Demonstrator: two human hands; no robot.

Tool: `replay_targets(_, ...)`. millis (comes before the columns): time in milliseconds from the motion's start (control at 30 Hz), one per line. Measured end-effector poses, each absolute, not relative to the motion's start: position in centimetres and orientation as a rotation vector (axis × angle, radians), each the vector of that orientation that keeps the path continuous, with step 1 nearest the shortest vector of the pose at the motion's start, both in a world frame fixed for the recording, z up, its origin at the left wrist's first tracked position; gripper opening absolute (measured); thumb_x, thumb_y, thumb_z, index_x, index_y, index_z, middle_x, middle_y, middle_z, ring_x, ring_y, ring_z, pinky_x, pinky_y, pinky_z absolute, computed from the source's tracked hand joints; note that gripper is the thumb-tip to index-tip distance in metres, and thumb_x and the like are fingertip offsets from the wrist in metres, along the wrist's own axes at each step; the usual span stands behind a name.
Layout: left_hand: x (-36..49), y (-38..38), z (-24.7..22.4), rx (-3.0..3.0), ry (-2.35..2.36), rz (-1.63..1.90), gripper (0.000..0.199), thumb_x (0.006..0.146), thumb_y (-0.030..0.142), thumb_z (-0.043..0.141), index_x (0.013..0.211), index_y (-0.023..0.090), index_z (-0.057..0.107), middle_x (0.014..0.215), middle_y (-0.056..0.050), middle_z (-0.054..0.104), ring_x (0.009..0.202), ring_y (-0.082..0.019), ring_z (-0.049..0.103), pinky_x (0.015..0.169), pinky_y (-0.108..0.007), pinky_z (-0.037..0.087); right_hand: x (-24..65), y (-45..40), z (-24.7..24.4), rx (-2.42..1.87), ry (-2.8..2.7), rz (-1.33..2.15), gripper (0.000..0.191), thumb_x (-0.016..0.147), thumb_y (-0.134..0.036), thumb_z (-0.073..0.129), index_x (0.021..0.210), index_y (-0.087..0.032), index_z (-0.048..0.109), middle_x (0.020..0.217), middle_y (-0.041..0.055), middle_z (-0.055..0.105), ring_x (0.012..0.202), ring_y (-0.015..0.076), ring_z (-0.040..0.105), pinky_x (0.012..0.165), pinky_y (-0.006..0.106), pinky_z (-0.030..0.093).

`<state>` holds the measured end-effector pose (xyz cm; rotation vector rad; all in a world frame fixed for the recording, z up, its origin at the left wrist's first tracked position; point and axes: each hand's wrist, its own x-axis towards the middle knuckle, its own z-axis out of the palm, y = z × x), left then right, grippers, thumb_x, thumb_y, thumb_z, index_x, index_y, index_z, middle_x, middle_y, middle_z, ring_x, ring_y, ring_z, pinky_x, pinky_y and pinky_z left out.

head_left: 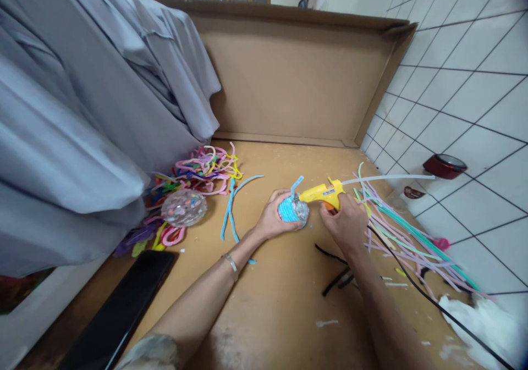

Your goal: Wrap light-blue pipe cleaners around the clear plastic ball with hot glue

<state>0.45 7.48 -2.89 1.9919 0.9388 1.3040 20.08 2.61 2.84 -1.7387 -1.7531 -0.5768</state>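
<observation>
My left hand (pixel 275 219) is closed around a small rounded ball (pixel 293 210), partly wrapped in light blue pipe cleaner, with a greyish surface bare on its right side. A short blue pipe cleaner end (pixel 296 183) sticks up from its top. In my right hand (pixel 346 221) is a yellow hot glue gun (pixel 322 192), its nozzle at the top right of the ball; I cannot tell whether it touches. A long clear glue stick (pixel 388 177) juts from the gun's back. Left of my left hand, loose blue pipe cleaners (pixel 231 210) lie on the table.
Colourful pipe cleaners (pixel 206 166) are heaped at left beside a clear bumpy ball (pixel 184 208). A black phone (pixel 124 309) lies nearer. Pastel pipe cleaners (pixel 396 221), a red-lidded jar (pixel 443 166) and the gun's cord (pixel 424 293) are at right. Black pipe cleaners (pixel 336 282) lie near my right forearm.
</observation>
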Motion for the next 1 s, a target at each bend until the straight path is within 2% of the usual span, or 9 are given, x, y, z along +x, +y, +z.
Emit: replay_targets(1000, 0.43, 7.61, -3.09, 2.0, 0.908, 1.321, 0.077, 0.052, 0.035, 0.086, 0.122, 0.02, 0.057, 0.124, -0.01, 0.052, 0.119, -0.029, 0.052, 0.104, -0.047, 0.043, 20.1, 2.49, 3.18, -1.658, -1.741, -0.668, 0.016, 0.081, -0.035, 0.055, 0.077, -0.02, 0.051, 0.076, 0.0059, 0.063, 0.072, 0.022, 0.052, 0.066, 0.033, 0.03)
